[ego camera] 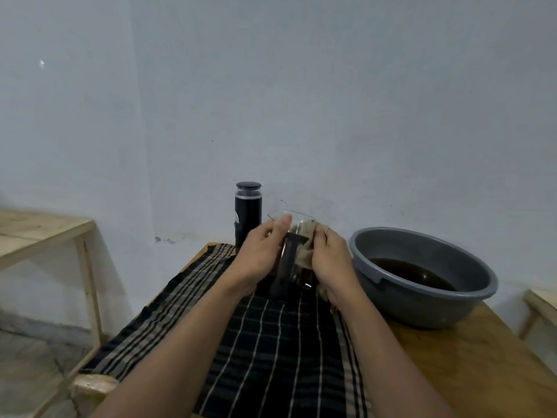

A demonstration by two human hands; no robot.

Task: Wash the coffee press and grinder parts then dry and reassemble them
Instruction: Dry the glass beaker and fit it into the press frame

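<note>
Drying looks under way: left hand (261,255) grips the press (290,260) by its glass wall, above the table's (482,372) far edge, and right hand (329,256) clutches a rag (303,255) against it. The grinder (247,213) stands capped behind; the basin (422,309) holds brown water, so washing seems done and reassembling the press is likely left

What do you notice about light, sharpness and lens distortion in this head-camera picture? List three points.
Head view: dim, flat light, no hard shadows; the glass carafe, gripped by the left hand, cloth in the right hand, looks soft-edged; wide lens slants the side table's leg.
</note>
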